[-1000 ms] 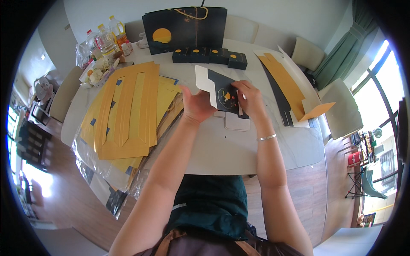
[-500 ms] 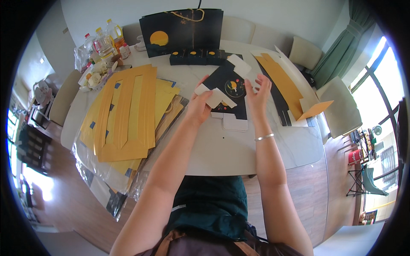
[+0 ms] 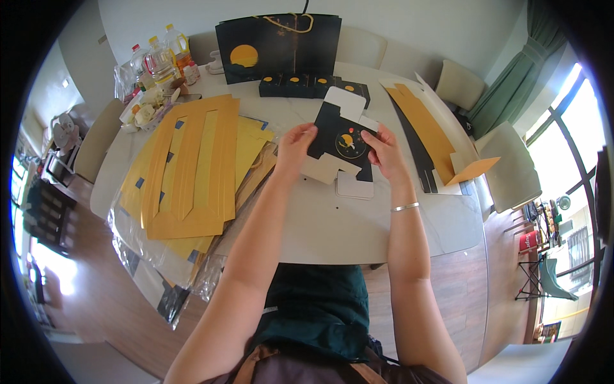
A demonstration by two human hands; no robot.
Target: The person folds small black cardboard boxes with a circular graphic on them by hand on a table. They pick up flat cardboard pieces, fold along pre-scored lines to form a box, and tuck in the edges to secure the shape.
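Note:
Between my two hands is an unfolded black box blank with white flaps and a round gold-and-red picture on its face. My left hand grips its left edge between thumb and fingers. On the opposite side my right hand, with a silver bangle at the wrist, pinches the right edge. The blank is lifted above the table and tilted. Beneath it lie other flat blanks, mostly hidden, with a white flap showing toward me. A row of small black boxes with gold circles stands just beyond.
A large black gift bag stands at the back of the white table. Flat gold card inserts are piled on the left over plastic wrap. At right lies a long gold strip. Bottles cluster at the back left.
My right hand has closed on the blank's right edge. The blank has been turned, so its black printed face now shows between both hands.

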